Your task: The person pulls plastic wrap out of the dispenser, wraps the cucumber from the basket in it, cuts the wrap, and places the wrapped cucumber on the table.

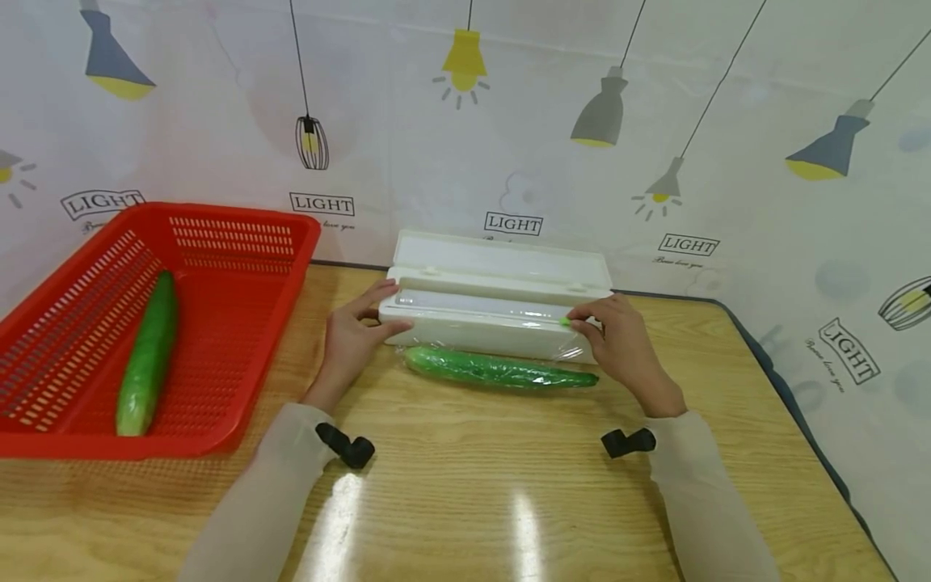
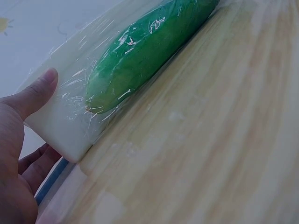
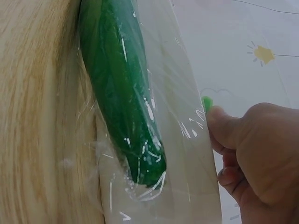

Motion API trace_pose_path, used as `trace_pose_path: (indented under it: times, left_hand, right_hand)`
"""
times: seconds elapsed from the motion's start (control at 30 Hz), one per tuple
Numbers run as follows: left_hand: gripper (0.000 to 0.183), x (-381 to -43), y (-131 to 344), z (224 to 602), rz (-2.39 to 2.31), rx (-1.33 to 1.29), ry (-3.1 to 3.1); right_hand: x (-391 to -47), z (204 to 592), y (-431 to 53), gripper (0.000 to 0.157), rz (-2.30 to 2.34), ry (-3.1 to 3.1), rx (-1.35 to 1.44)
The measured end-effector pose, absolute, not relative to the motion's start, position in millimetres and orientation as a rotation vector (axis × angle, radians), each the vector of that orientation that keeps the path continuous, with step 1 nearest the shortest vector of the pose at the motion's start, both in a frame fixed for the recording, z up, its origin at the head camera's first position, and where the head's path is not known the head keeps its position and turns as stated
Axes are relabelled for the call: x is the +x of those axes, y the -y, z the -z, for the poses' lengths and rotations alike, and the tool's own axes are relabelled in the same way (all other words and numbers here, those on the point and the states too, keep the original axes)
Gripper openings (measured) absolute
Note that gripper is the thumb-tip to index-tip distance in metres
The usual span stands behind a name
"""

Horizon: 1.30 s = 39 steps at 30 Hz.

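A white cling film dispenser (image 1: 480, 330) stands on the table with its lid (image 1: 502, 255) raised at the back. My left hand (image 1: 347, 338) grips its left end, thumb on the front face and fingers round the end. At the right part of the top edge, my right hand (image 1: 624, 338) pinches a small green slider (image 1: 564, 321) between thumb and fingers. A cucumber (image 1: 494, 369), covered in clear film, lies along the front of the dispenser. In the left wrist view, wrinkled film (image 2: 79, 100) runs from the cucumber up over the dispenser's front face.
To the left stands a red perforated basket (image 1: 272, 323) with one unwrapped cucumber (image 1: 149, 356) inside. A wall covering (image 1: 407, 121) printed with lamps rises behind the wooden table (image 1: 436, 485). The table's dark edge (image 1: 785, 388) runs down the right side.
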<state>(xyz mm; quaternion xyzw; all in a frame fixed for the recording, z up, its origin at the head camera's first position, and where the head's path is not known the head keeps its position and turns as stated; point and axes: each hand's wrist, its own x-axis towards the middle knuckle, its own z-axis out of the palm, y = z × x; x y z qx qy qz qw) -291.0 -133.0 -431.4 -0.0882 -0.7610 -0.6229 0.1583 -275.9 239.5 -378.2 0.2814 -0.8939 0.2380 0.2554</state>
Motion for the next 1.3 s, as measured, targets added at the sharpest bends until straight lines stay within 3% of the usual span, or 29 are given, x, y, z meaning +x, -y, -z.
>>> trace_pose_path:
  times: [0.37,0.67,0.93,1.3]
  left_hand:
    - [0.055,-290.3,132.4,429.4,1.81,-0.232,2.179]
    - [0.053,-270.2,124.3,401.1,1.782,-0.224,2.224]
    - [0.056,-289.6,130.5,426.8,1.812,-0.221,2.203]
    - [0.057,-291.8,134.1,431.5,1.774,-0.208,2.2]
  right_hand:
    - [-276.0,377.6,-240.9,0.008,-0.639,2.418,0.788]
    - [-277.0,379.6,-246.2,0.008,-0.627,2.419,0.791]
    - [-276.1,379.0,-250.5,0.009,-0.622,2.41,0.789]
    - [-273.9,379.7,-260.6,0.009,-0.597,2.409,0.765]
